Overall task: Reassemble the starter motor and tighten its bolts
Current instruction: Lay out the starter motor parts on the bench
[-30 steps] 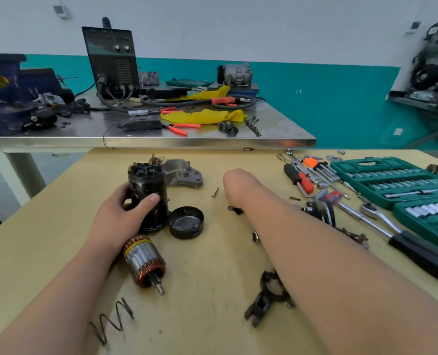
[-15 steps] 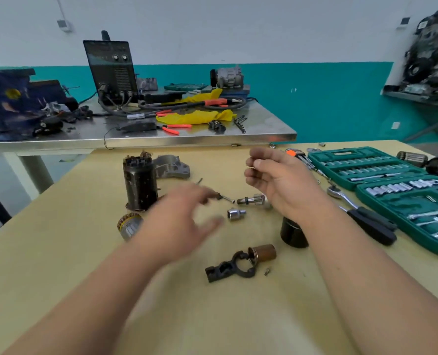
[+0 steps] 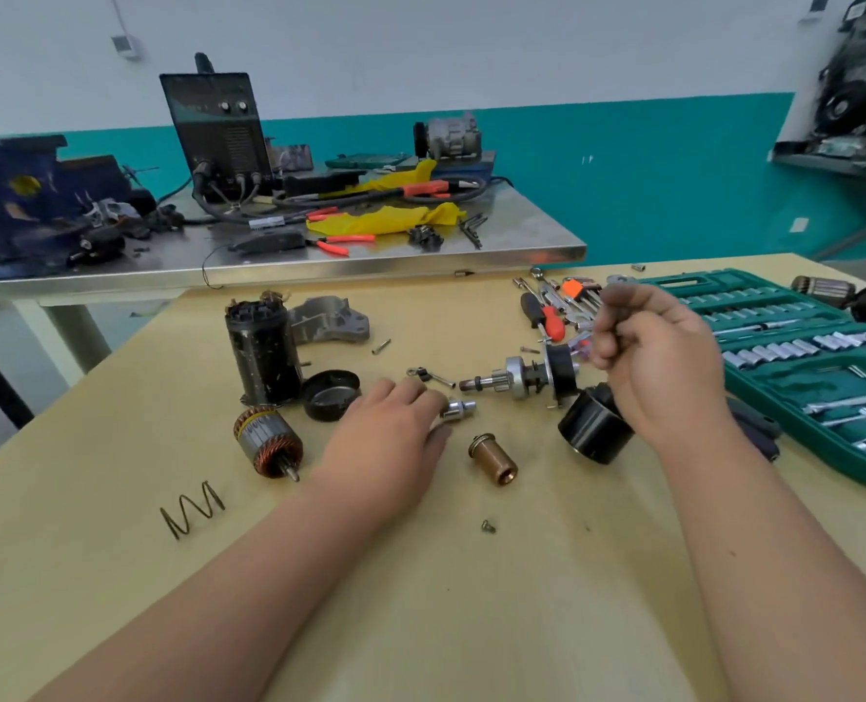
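Note:
Starter motor parts lie spread on the yellow table [image 3: 117, 575]. The black motor housing [image 3: 264, 352] stands upright, with the grey nose casting [image 3: 332, 321] behind it and a black end cap [image 3: 330, 395] beside it. The copper-wound armature [image 3: 268, 443] lies in front. The pinion drive assembly [image 3: 527, 377], a black cylinder [image 3: 595, 428] and a copper plunger [image 3: 494, 458] lie in the middle. My left hand [image 3: 390, 433] rests on the table and pinches a small silver socket [image 3: 460, 409]. My right hand [image 3: 659, 362] hovers, curled round a small dark piece I cannot identify.
A green socket set case [image 3: 801, 357] lies open at the right, with screwdrivers and hex keys [image 3: 547, 316] behind the drive. A loose spring [image 3: 193, 509], a screw [image 3: 488, 525] and a bolt [image 3: 381, 346] lie about. A steel bench [image 3: 370, 250] behind carries a welder [image 3: 218, 129].
My left hand has let go of the motor housing, swung right and come down on the silver socket. My right hand has lifted off the table and curled shut.

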### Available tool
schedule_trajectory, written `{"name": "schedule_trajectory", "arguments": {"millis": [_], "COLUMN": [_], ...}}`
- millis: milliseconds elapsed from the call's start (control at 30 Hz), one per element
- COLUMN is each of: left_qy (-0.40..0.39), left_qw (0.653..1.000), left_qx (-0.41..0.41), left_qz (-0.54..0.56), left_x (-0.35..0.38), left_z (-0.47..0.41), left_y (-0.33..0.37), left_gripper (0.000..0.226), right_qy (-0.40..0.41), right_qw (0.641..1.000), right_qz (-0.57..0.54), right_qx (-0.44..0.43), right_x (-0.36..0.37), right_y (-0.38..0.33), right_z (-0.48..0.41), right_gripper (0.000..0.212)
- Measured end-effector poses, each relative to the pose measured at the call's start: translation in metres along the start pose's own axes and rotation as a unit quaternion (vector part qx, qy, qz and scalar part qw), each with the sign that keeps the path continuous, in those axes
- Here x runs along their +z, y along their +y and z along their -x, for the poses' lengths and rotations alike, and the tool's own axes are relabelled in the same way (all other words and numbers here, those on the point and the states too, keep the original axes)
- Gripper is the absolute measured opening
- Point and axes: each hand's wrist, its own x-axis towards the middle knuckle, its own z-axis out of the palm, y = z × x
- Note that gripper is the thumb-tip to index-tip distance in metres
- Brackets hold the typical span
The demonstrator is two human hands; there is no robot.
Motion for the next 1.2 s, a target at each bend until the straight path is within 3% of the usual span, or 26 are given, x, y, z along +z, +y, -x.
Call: {"name": "schedule_trajectory", "arguments": {"millis": [100, 167, 233, 333, 433, 467, 500, 533, 600, 633, 667, 700, 733, 800, 867, 933, 1033, 1100, 1133, 1200], "left_qy": [-0.058, -0.095, -0.128, -0.116, -0.114, -0.098, -0.067, -0.039, -0.054, -0.087, -0.127, -0.154, -0.161, -0.122, -0.032, 0.039, 0.049, 0.05, 0.048, 0.059], "left_qw": [0.983, 0.97, 0.964, 0.965, 0.968, 0.966, 0.943, 0.868, 0.582, 0.469, 0.409, 0.391, 0.399, 0.447, 0.526, 0.609, 0.729, 0.756, 0.754, 0.749], "left_qx": [0.112, 0.152, 0.18, 0.198, 0.14, 0.071, -0.03, -0.154, -0.339, -0.376, -0.391, -0.392, -0.393, -0.4, -0.391, -0.347, -0.292, -0.271, -0.271, -0.263], "left_qz": [0.135, 0.167, 0.147, 0.129, 0.174, 0.226, 0.325, 0.471, 0.737, 0.795, 0.815, 0.818, 0.813, 0.79, 0.755, 0.712, 0.617, 0.594, 0.596, 0.606], "left_x": [-0.005, -0.007, -0.006, -0.004, 0.0, -0.002, -0.004, -0.007, -0.013, -0.016, -0.017, -0.015, -0.013, -0.008, -0.007, -0.004, 0.001, 0.003, 0.005, 0.003], "left_z": [0.004, 0.015, 0.025, 0.03, 0.027, 0.024, 0.021, 0.016, 0.005, 0.003, 0.004, 0.005, 0.007, 0.008, 0.013, 0.02, 0.035, 0.036, 0.039, 0.033], "left_y": [0.014, 0.014, 0.012, 0.012, 0.017, 0.021, 0.024, 0.026, 0.032, 0.038, 0.044, 0.052, 0.059, 0.069, 0.071, 0.067, 0.061, 0.06, 0.059, 0.058], "left_gripper": [0.037, 0.036, 0.037, 0.027, 0.013, 0.011, 0.014, 0.017, 0.022, 0.023, 0.026, 0.031, 0.037, 0.041, 0.038, 0.037, 0.042, 0.043, 0.044, 0.043], "right_qy": [0.012, -0.015, -0.042, -0.101, -0.155, -0.173, -0.186, -0.193, -0.19, -0.19, -0.189, -0.187, -0.184, -0.164, -0.132, -0.132, -0.161, -0.207, -0.217, -0.19], "right_qw": [0.988, 0.969, 0.963, 0.96, 0.959, 0.956, 0.953, 0.95, 0.946, 0.943, 0.936, 0.925, 0.911, 0.891, 0.891, 0.884, 0.814, 0.729, 0.714, 0.775], "right_qz": [0.151, 0.241, 0.261, 0.258, 0.236, 0.235, 0.237, 0.243, 0.253, 0.264, 0.286, 0.318, 0.358, 0.413, 0.417, 0.394, 0.489, 0.576, 0.585, 0.506], "right_qx": [-0.035, -0.05, -0.051, -0.042, -0.023, -0.025, -0.031, -0.041, -0.062, -0.071, -0.081, -0.09, -0.094, -0.094, -0.127, -0.215, -0.27, -0.307, -0.318, -0.329], "right_x": [-0.005, -0.004, -0.002, 0.007, 0.016, 0.018, 0.021, 0.024, 0.032, 0.036, 0.042, 0.047, 0.051, 0.05, 0.035, 0.017, -0.01, -0.016, -0.017, -0.018], "right_y": [0.001, 0.004, 0.005, 0.006, 0.01, 0.013, 0.015, 0.017, 0.021, 0.025, 0.03, 0.033, 0.03, 0.017, 0.003, -0.003, 0.027, 0.046, 0.049, 0.044], "right_z": [0.002, 0.006, 0.009, 0.014, 0.026, 0.031, 0.035, 0.039, 0.047, 0.052, 0.055, 0.056, 0.056, 0.062, 0.095, 0.165, 0.242, 0.241, 0.241, 0.233], "right_gripper": [0.046, 0.046, 0.042, 0.032, 0.031, 0.031, 0.031, 0.032, 0.032, 0.033, 0.032, 0.03, 0.026, 0.016, 0.014, 0.014, 0.019, 0.032, 0.033, 0.026]}}
